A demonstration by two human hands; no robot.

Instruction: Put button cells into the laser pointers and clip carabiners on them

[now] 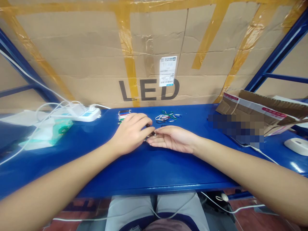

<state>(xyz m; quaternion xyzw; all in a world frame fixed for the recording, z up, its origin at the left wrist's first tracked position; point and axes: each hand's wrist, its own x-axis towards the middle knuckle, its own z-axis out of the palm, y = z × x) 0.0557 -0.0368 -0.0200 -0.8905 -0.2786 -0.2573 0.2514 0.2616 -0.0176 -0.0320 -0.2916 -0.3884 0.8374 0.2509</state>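
Observation:
My left hand [131, 133] is closed, back up, with its thumb and fingers around a small dark rod [150, 129] that has a shiny metal end. My right hand [174, 138] lies palm up against it, its thumb and fingertips drawn together at the rod's end; whatever sits between them is mostly hidden. A tiny silvery bit shows below the fingertips. Just behind my left hand, small coloured metallic sticks [123, 115] lie in a neat row, partly covered by the hand. Behind my right hand is a loose pile of coloured carabiner clips [166, 116], green, white, blue and dark.
A white power strip [89, 114] with cables and a green-white plastic packet [51, 133] lie left on the blue table [149, 173]. To the right are an open cardboard box [255, 110], a blurred-out dark device with a white cable, and a white rounded object [297, 146]. A large carton [96, 64] stands behind.

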